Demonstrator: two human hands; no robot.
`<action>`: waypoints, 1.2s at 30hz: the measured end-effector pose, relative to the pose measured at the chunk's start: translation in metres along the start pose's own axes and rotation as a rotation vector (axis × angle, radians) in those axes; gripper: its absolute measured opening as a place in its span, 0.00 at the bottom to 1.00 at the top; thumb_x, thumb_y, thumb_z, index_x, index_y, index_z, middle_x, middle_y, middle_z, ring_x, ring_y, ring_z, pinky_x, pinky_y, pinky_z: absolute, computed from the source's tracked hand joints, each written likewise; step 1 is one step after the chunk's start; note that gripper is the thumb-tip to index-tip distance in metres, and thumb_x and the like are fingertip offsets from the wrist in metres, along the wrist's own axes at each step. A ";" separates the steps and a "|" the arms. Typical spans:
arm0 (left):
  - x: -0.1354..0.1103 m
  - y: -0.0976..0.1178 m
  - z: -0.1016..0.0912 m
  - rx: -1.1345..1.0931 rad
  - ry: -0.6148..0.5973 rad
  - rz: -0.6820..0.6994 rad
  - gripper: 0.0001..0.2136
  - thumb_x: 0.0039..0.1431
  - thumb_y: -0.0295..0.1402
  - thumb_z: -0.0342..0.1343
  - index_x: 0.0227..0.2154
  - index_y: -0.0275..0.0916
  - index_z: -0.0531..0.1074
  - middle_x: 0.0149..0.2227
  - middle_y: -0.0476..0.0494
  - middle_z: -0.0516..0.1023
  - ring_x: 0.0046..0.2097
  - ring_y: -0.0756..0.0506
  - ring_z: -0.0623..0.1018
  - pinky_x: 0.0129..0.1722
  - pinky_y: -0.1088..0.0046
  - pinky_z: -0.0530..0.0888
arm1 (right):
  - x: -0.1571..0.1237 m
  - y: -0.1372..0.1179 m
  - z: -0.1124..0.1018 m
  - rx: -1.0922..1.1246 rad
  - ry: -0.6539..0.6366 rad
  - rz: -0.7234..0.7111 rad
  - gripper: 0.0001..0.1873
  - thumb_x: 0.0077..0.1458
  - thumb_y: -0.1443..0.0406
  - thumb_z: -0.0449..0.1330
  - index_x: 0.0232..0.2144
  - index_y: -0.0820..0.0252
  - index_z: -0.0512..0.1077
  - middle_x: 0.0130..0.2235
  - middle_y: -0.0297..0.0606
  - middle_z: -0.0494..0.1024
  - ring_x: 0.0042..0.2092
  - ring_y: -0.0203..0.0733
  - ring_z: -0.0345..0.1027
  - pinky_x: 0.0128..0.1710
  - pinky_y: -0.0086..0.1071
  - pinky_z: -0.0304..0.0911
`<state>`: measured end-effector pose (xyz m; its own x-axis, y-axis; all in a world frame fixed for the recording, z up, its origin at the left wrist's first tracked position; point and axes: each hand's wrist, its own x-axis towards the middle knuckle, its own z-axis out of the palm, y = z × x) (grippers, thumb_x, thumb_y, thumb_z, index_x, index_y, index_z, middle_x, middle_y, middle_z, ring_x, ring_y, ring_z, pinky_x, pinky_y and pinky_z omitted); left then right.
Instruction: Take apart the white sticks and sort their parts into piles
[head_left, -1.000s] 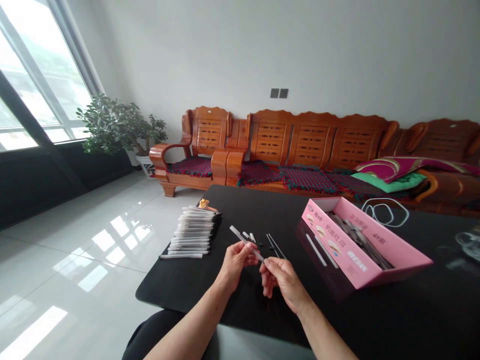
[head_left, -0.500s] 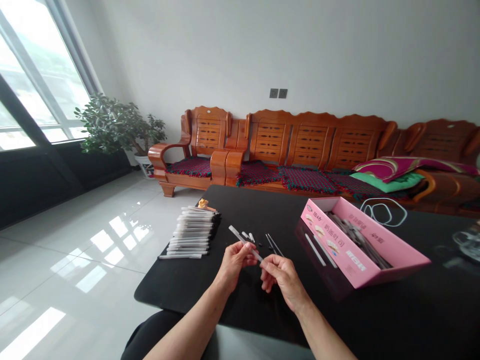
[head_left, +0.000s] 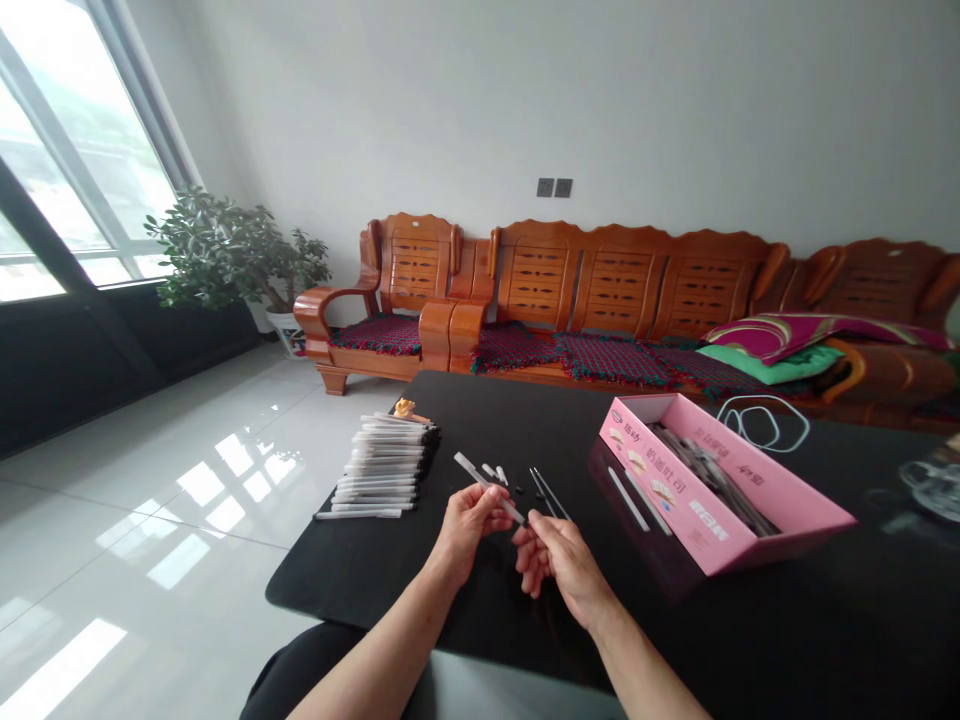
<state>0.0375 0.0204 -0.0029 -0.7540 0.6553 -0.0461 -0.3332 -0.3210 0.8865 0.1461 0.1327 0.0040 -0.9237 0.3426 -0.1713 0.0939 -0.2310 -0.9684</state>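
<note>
My left hand point(head_left: 469, 520) is closed round a clear pen barrel point(head_left: 474, 473) that slants up and to the left above the black table point(head_left: 495, 620). My right hand point(head_left: 561, 560) pinches the barrel's lower end point(head_left: 519, 519), fingers pressed together. Just beyond the hands lie a few small white caps point(head_left: 495, 472) and two thin dark refills point(head_left: 546, 490). A row of finished white pens point(head_left: 382, 468) lies at the table's left edge.
An open pink box point(head_left: 731, 515) with dark parts inside stands to the right. A white cord loop point(head_left: 761, 425) lies behind it. A small orange figure point(head_left: 406, 408) sits by the pens. Wooden sofa point(head_left: 600, 290) and potted plant point(head_left: 232, 250) stand beyond.
The hands have stayed together on the barrel, shifting only slightly. The view has drifted a little.
</note>
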 end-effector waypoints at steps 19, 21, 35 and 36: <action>0.004 -0.011 -0.003 -0.017 0.096 -0.042 0.18 0.49 0.44 0.62 0.31 0.29 0.75 0.28 0.38 0.78 0.27 0.50 0.76 0.31 0.73 0.75 | 0.006 0.009 -0.007 -0.223 0.073 -0.113 0.18 0.48 0.53 0.61 0.26 0.64 0.68 0.19 0.33 0.73 0.16 0.32 0.65 0.13 0.22 0.54; 0.007 -0.011 -0.007 -0.023 0.136 -0.038 0.18 0.48 0.44 0.63 0.30 0.29 0.75 0.28 0.38 0.78 0.27 0.50 0.76 0.30 0.74 0.75 | 0.005 0.008 -0.010 -0.296 0.090 -0.112 0.17 0.47 0.53 0.61 0.26 0.63 0.69 0.20 0.33 0.73 0.17 0.34 0.65 0.13 0.23 0.54; 0.012 -0.015 -0.013 -0.121 0.220 -0.102 0.15 0.47 0.39 0.66 0.29 0.29 0.75 0.26 0.40 0.78 0.26 0.51 0.77 0.30 0.76 0.77 | 0.031 0.025 -0.029 -1.538 0.473 -0.364 0.15 0.62 0.61 0.48 0.36 0.56 0.74 0.33 0.40 0.78 0.31 0.38 0.72 0.29 0.27 0.55; 0.011 -0.015 -0.013 -0.115 0.213 -0.104 0.15 0.47 0.39 0.66 0.29 0.29 0.75 0.27 0.40 0.78 0.27 0.51 0.77 0.30 0.76 0.77 | 0.033 0.026 -0.030 -1.552 0.478 -0.368 0.16 0.62 0.60 0.47 0.37 0.57 0.74 0.33 0.41 0.78 0.31 0.38 0.72 0.28 0.27 0.55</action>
<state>0.0267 0.0236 -0.0228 -0.8102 0.5342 -0.2412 -0.4683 -0.3426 0.8144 0.1290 0.1651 -0.0323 -0.8170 0.4664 0.3389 0.4368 0.8844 -0.1642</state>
